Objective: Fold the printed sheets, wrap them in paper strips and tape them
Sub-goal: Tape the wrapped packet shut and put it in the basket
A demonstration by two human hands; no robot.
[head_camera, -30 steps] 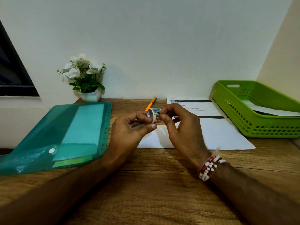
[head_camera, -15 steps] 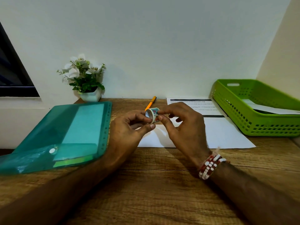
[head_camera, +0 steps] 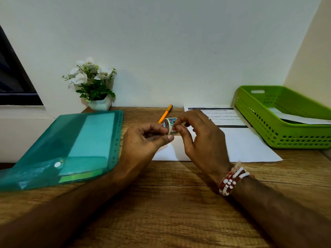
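On a wooden surface, a teal folder lies left and a green basket far right, a printed sheet flat between them; above its left part, the left hand grips a small tape roll while the right hand pinches its rim with curled fingers.

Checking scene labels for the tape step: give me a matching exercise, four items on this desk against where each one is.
Items:
1. tape roll
2. orange pen
3. teal folder
4. green basket

Places:
a. far right of the desk, paper inside
b. pinched by left hand and right hand
c. flat on the desk's left
d. on the desk beyond the hands

Pairs: 1-b, 2-d, 3-c, 4-a
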